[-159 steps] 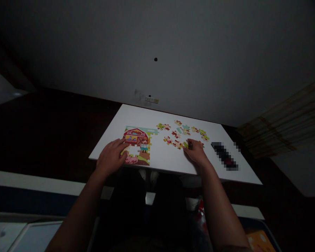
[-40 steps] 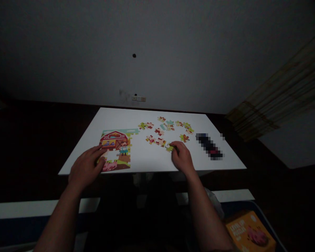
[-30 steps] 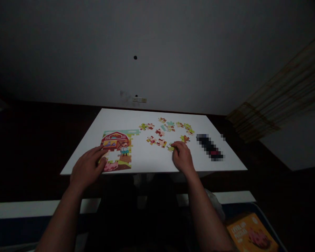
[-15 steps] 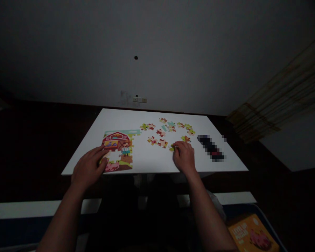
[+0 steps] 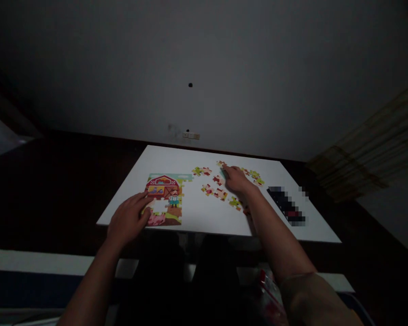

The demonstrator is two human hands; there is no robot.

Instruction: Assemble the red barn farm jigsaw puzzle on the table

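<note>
A partly joined jigsaw puzzle with a red barn, a farmer and a pink pig lies on the table's left side; a gap shows white in its lower middle. My left hand rests flat on the puzzle's left edge, thumb apart from the fingers. Farther out, my right hand reaches over the loose pieces, its fingers closed at a teal puzzle piece mostly hidden beneath them. A green and brown piece lies beside my right forearm, which partly covers another piece.
Several loose pieces are spread over the middle of the white table. More pieces lie right of my right hand. A dark, pixelated object lies near the table's right side. A wall socket is behind.
My right hand has let go of the green puzzle piece and moved away from me to the far pieces. My left hand stays on the puzzle. The whole view has shifted slightly.
</note>
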